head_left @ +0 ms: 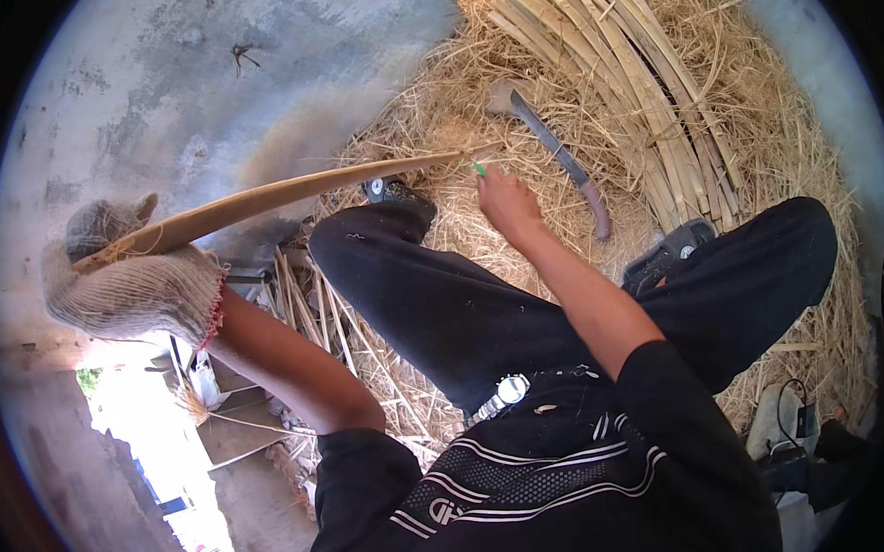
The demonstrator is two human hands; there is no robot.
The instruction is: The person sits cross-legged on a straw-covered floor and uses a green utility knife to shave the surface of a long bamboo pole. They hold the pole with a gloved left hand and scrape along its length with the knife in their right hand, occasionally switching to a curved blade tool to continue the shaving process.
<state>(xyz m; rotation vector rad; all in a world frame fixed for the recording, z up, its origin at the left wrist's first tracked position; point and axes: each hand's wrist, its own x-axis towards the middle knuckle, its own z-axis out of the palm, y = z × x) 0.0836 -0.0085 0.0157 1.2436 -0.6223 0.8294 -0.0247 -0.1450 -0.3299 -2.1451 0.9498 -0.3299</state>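
Note:
A knitted, light-coloured glove with a red-edged cuff covers my left hand [121, 275], out at the far left. Its fingers are closed round the near end of a long, pale bamboo strip [270, 194]. The strip slants up to the right and narrows to a thin tip. Beside that tip is my bare right hand [510, 205], shut in a fist. A small green piece [479, 168] pokes out of the fist towards the strip; my fingers hide the rest, so its kind cannot be made out.
A large curved-handled knife [554, 149] lies on pale shavings [444, 218] between my legs. Long split strips [653, 98] are bundled beyond it. A concrete wall [224, 93] stands at the left, and a wristwatch [501, 395] rests at my waist. Thin sticks [295, 290] lie below my left knee.

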